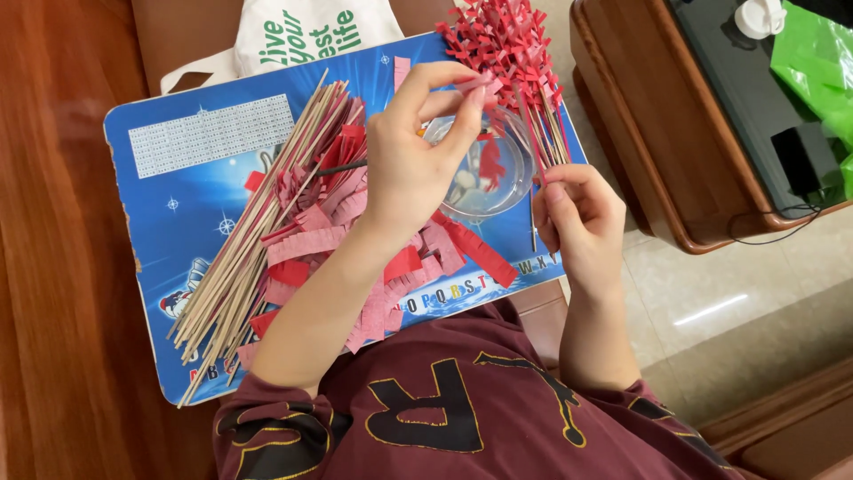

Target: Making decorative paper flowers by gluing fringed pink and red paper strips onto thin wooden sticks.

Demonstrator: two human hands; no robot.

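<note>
We observe the right hand (577,218) closed around a bundle of thin wooden sticks (544,133), each topped with curled red fringed paper (502,40); this finished cluster stands upright above the far edge of the blue board (178,213). The left hand (418,156) pinches a pink-red paper strip (475,84) between thumb and fingertips, held against the top of the bundle, directly over a clear shallow dish (484,173).

On progress, we judge the work partly done: a fair number of sticks already carry fringe, yet a large loose pile of bare sticks (240,258) lies on the left of the board, and a heap of cut fringed strips (355,240) lies beside it, unused. Much appears to remain.

The blue board serves as the surface, resting across the lap. It bears a pale rectangular grid panel at its upper left, small white star marks, and a row of coloured letters along its near edge. Beyond it lies a white cloth bag (302,36) with green lettering. A green plastic bag (813,62) sits on the dark cabinet at upper right.
</note>
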